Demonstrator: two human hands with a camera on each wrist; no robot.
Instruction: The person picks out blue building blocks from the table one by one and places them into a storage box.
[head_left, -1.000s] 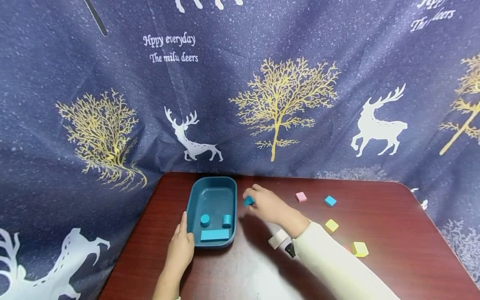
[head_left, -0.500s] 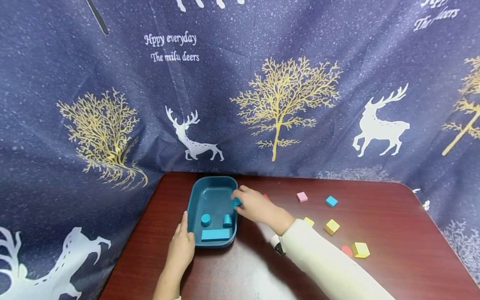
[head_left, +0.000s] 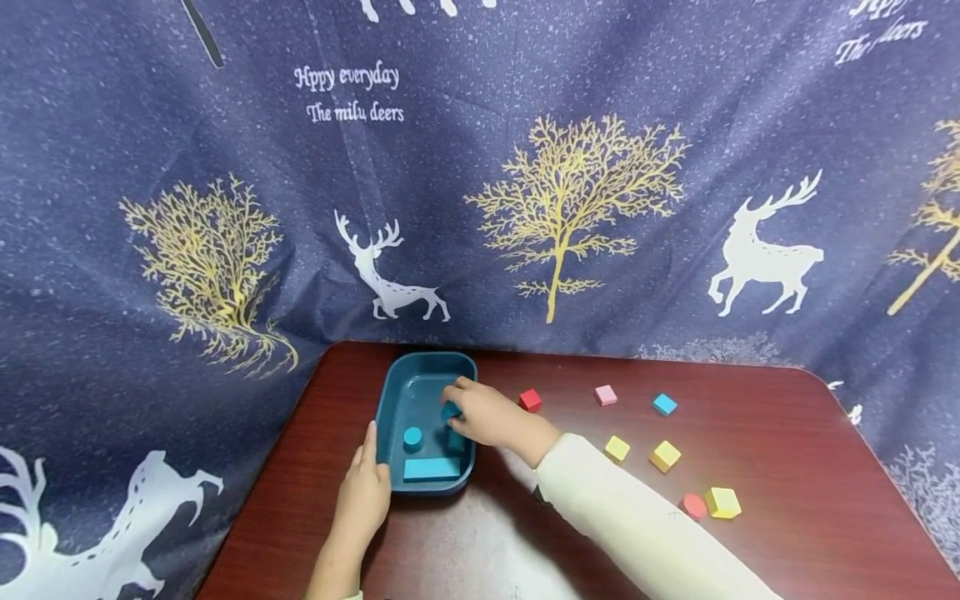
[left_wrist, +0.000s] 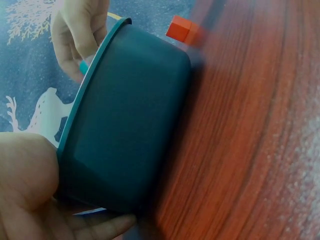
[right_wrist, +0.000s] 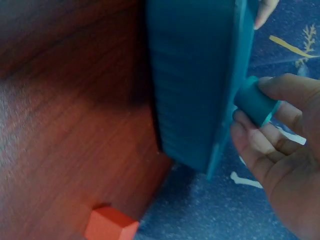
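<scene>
In the head view, a dark teal plastic tray (head_left: pixel 392 400) stands at the table's back left. My left hand (head_left: pixel 362 492) rests against its left wall, index finger straight along the side. In the left wrist view, fingers (left_wrist: pixel 107 229) lie along the tray's outer wall (left_wrist: pixel 125 120). My right hand (head_left: pixel 483 414) is over the tray's right part, pinching a blue cylinder block (right_wrist: pixel 257 101) between thumb and fingers. Inside the tray lie a round blue block (head_left: pixel 412 439), a long blue rectangular block (head_left: pixel 432 469) and another blue block (head_left: pixel 456 442), partly hidden under the right hand.
To the right on the table are a red block (head_left: pixel 530 401), a pink block (head_left: pixel 606 395), a flat blue block (head_left: pixel 664 404), several yellow blocks (head_left: pixel 665 456) and a red disc (head_left: pixel 693 506). A black object (head_left: pixel 540 496) shows beside the right sleeve. A patterned curtain (head_left: pixel 480 208) hangs behind.
My right hand has moved left with the blue cylinder block, from beside the tray to over its inside. The red block behind it has come into view. The left hand keeps its place.
</scene>
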